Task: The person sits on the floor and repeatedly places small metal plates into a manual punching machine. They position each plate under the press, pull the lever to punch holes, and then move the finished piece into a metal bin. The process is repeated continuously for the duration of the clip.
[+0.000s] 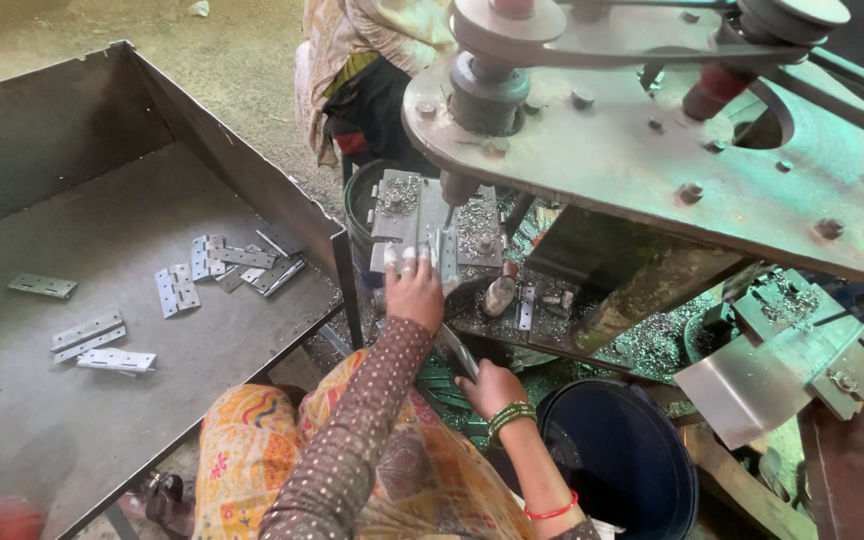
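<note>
My left hand [414,290], in a dotted brown sleeve, reaches onto the drill machine's small metal jig [402,205] and presses a flat steel hinge piece [445,250] upright against it, right under the drill spindle [457,188]. My right hand [490,388], wearing green bangles, is closed around a slim metal lever [455,350] that slants up towards the jig. Metal shavings cover the jig and the machine table [652,345].
A large grey sheet-metal tray [12,400] stands at the left with several finished hinges [237,262] scattered in it. A dark blue bucket [617,450] sits by my right knee. The machine's head plate [652,160] overhangs. Another person [362,60] sits behind.
</note>
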